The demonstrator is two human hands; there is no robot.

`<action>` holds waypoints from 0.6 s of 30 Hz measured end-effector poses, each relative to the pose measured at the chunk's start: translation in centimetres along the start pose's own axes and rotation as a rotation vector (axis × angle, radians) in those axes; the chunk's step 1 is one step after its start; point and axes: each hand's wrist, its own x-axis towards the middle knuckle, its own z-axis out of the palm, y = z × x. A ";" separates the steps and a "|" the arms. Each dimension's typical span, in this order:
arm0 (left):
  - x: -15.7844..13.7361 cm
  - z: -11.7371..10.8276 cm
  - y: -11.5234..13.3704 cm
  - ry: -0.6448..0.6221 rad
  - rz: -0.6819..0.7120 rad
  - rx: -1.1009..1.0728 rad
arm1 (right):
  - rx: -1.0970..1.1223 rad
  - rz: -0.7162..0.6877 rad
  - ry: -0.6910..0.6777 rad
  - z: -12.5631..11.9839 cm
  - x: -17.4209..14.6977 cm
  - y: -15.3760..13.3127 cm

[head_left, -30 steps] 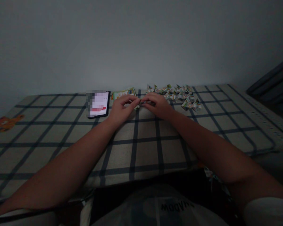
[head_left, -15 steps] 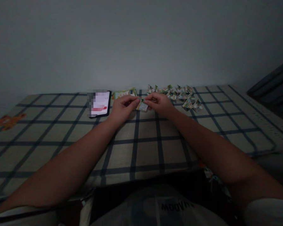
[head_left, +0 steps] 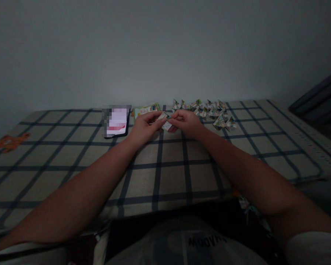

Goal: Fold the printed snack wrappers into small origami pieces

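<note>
Between my two hands is a small piece of printed paper (head_left: 166, 126), white with green and a little red, folded as far as I can make out. My left hand (head_left: 147, 124) pinches its left side between thumb and fingers. On its right side the fingertips of my right hand (head_left: 185, 121) are closed on it too. Just behind my left hand lies a flat stack of printed sheets (head_left: 146, 109), green, white and orange. Several folded paper pieces with pointed corners (head_left: 206, 108) are grouped behind and to the right of my right hand.
A phone (head_left: 118, 121) with a lit screen lies left of my hands, partly pixelated. The table wears a checked cloth (head_left: 171, 180) with an orange figure (head_left: 11, 142) at the left. A pale wall (head_left: 165, 51) rises directly behind the table.
The paper has been turned and tilted between my fingers, so a different face with a red edge shows. Both hands have shifted only slightly.
</note>
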 end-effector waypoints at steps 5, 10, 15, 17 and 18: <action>0.0 -0.1 0.5 0.003 -0.059 -0.055 | 0.105 0.036 0.037 0.1 0.2 0.0; 0.1 -0.1 0.7 0.051 -0.135 -0.139 | 0.143 0.030 0.035 0.1 0.3 -0.1; 0.4 0.1 0.1 0.039 -0.205 -0.251 | 0.141 0.073 0.072 -0.5 0.6 0.0; 0.5 0.0 -0.1 0.021 -0.211 -0.263 | 0.153 0.088 0.075 -0.6 0.7 0.2; 0.5 0.0 0.0 0.024 -0.214 -0.262 | 0.165 0.095 0.073 -0.6 0.8 0.3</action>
